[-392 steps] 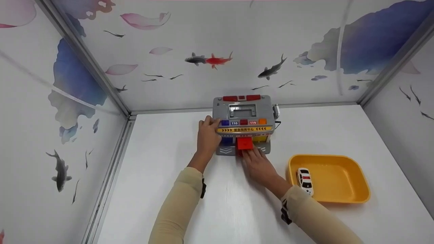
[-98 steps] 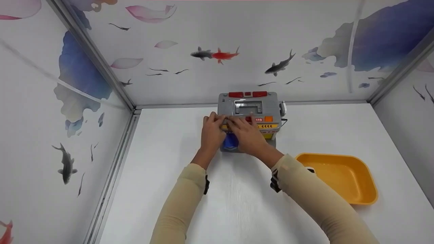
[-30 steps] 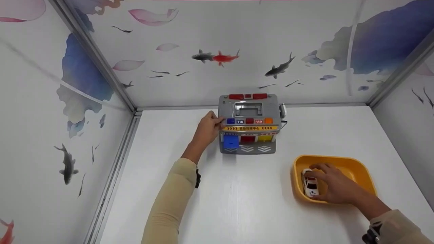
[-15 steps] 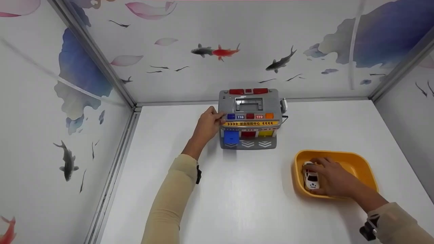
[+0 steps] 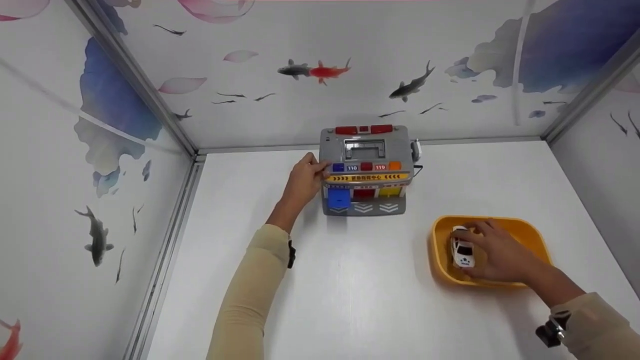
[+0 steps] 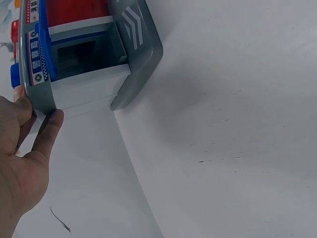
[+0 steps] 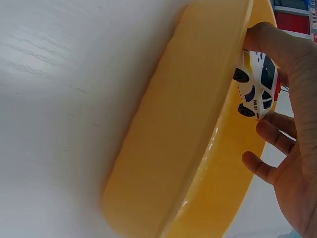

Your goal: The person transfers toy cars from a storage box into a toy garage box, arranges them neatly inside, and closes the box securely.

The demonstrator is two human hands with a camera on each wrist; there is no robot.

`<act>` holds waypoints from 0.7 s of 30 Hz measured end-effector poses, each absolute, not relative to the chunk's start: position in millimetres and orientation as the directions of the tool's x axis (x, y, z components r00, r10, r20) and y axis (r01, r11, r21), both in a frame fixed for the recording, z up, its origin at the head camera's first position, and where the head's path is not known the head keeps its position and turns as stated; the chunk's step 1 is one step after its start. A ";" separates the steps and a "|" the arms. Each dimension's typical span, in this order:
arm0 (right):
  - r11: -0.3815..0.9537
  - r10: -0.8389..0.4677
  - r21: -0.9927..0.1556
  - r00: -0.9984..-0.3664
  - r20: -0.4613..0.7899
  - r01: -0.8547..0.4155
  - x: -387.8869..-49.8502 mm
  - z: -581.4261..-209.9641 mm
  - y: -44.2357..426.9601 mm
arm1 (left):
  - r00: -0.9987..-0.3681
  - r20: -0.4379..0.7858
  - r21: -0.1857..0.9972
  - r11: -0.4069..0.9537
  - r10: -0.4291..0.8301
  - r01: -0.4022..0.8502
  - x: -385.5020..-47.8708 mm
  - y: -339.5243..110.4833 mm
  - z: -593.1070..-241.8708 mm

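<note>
A grey toy emergency station [image 5: 330,145] stands near the back wall. Its blue door [image 5: 339,199] is swung up, and the left wrist view shows the dark opening [image 6: 74,53] beneath. The red door [image 5: 364,194] and yellow door [image 5: 390,192] are down. My left hand [image 5: 302,182] pinches the station's left roof edge between thumb and fingers. Inside the yellow tray, my right hand [image 5: 500,255] holds a white toy police car [image 5: 464,254] by its two ends. From the right wrist, the car [image 7: 258,84] appears tilted just behind the tray's rim.
The yellow tray [image 5: 480,281] sits on the white table [image 5: 350,290], right of and nearer than the station. Printed panels [image 5: 240,115] enclose the table at the back and sides. A small white part and black hook project from the station's right side.
The red door, raised 13 seconds ago, is down; the blue one is up. My right hand left the station's roof for the tray and has gripped and slightly lifted the car.
</note>
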State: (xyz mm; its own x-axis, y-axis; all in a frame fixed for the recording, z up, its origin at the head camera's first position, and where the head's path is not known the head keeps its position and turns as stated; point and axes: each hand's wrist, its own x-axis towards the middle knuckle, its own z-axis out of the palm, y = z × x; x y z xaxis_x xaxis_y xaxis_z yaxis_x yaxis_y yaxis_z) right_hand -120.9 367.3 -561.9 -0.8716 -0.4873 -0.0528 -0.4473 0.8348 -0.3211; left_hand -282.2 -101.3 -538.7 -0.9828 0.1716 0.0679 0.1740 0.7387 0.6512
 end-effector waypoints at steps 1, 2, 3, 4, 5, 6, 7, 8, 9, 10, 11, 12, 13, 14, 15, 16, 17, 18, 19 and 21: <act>0.831 -0.492 -0.319 -0.870 -0.039 -0.456 -121.2 -560.0 366.8 | -0.983 0.068 0.653 0.737 0.171 0.173 -281.9 -101.5 -538.8; 0.828 -0.497 -0.315 -0.868 -0.025 -0.465 -121.6 -558.2 366.2 | -0.983 0.067 0.656 0.735 0.169 0.171 -281.5 -101.5 -538.6; 0.822 -0.503 -0.311 -0.864 -0.007 -0.476 -121.9 -556.4 365.5 | -0.983 0.067 0.657 0.734 0.169 0.171 -281.4 -101.4 -538.4; 0.818 -0.508 -0.306 -0.861 0.013 -0.487 -122.3 -555.1 364.9 | -0.984 0.067 0.661 0.731 0.167 0.169 -281.3 -101.0 -538.2; 0.813 -0.514 -0.299 -0.857 0.032 -0.499 -122.6 -554.1 364.5 | -0.984 0.067 0.662 0.730 0.167 0.169 -281.4 -100.5 -538.0; 0.809 -0.518 -0.294 -0.854 0.052 -0.509 -122.9 -553.2 363.9 | -0.984 0.068 0.663 0.729 0.167 0.170 -281.7 -99.9 -537.8; 0.803 -0.524 -0.292 -0.849 0.069 -0.519 -123.7 -552.1 362.6 | -0.984 0.065 0.662 0.730 0.165 0.166 -281.7 -99.8 -537.4; 0.801 -0.525 -0.292 -0.847 0.076 -0.523 -124.4 -550.5 361.0 | -0.984 0.064 0.662 0.731 0.164 0.165 -281.9 -99.6 -537.2; 0.800 -0.527 -0.289 -0.846 0.084 -0.527 -124.7 -549.0 359.1 | -0.985 0.062 0.661 0.732 0.163 0.163 -282.3 -99.5 -537.3; 0.799 -0.528 -0.287 -0.845 0.089 -0.529 -125.1 -547.7 357.3 | -0.985 0.060 0.660 0.733 0.163 0.161 -282.5 -99.4 -537.3; 0.797 -0.531 -0.284 -0.843 0.090 -0.532 -125.5 -546.2 355.2 | -0.985 0.058 0.660 0.734 0.164 0.161 -282.7 -99.3 -537.4; 0.794 -0.535 -0.287 -0.840 0.089 -0.536 -125.9 -544.7 353.1 | -0.985 0.055 0.658 0.736 0.163 0.159 -283.0 -99.4 -537.6; 0.793 -0.537 -0.288 -0.839 0.087 -0.537 -126.4 -542.9 350.7 | -0.985 0.053 0.658 0.736 0.164 0.158 -283.3 -99.5 -537.9; 0.793 -0.538 -0.288 -0.839 0.083 -0.537 -127.1 -541.6 348.6 | -0.985 0.052 0.659 0.736 0.163 0.157 -283.7 -99.6 -538.3; 0.792 -0.540 -0.287 -0.838 0.082 -0.539 -127.9 -540.1 346.2 | -0.985 0.050 0.661 0.735 0.163 0.155 -284.0 -99.7 -538.7; 0.791 -0.542 -0.288 -0.837 0.080 -0.540 -129.0 -538.8 344.0 | -0.986 0.049 0.662 0.733 0.162 0.154 -284.4 -99.9 -539.0; 0.790 -0.544 -0.288 -0.836 0.077 -0.541 -130.1 -537.6 341.7 | -0.986 0.049 0.662 0.734 0.161 0.153 -284.7 -100.0 -539.4; 0.790 -0.544 -0.292 -0.836 0.074 -0.540 -131.4 -536.5 339.5 | -0.986 0.049 0.661 0.735 0.160 0.152 -284.9 -100.2 -539.7; 0.790 -0.544 -0.292 -0.836 0.070 -0.539 -132.7 -535.5 337.2 | -0.986 0.051 0.662 0.734 0.158 0.151 -285.0 -100.3 -539.9; 0.790 -0.545 -0.294 -0.836 0.064 -0.538 -135.3 -533.8 332.5 | -0.986 0.054 0.659 0.737 0.155 0.151 -285.1 -100.4 -540.2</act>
